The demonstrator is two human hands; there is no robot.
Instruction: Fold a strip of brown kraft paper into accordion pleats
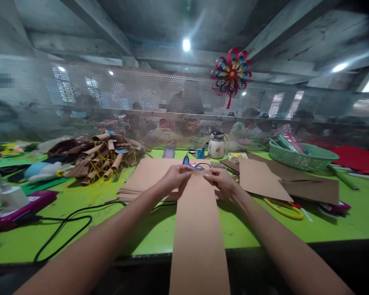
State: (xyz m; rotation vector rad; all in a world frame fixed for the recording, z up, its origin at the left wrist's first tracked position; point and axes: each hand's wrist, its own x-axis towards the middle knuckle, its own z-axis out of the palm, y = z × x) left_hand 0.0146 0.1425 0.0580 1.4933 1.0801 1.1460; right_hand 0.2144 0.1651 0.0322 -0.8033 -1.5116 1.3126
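Note:
A long strip of brown kraft paper [198, 229] runs from the middle of the table toward me, past the front edge. Its far left corner is pinched in my left hand [177, 177], fingers closed. On the far right corner, my right hand [222, 180] grips the paper the same way, thumb against fingers. Just beyond the strip lies a blue glue gun [189, 163]. A stack of brown paper sheets [144, 178] rests behind my left hand, and part of it is hidden by the hands and strip.
Bundled brown paper pieces with yellow string [107, 157] lie at left, near a purple power strip [21, 211] with a black cable. At right are more brown sheets [260, 178], yellow-handled scissors [284, 209] and a green basket [304, 157]. A white bottle [216, 146] stands behind.

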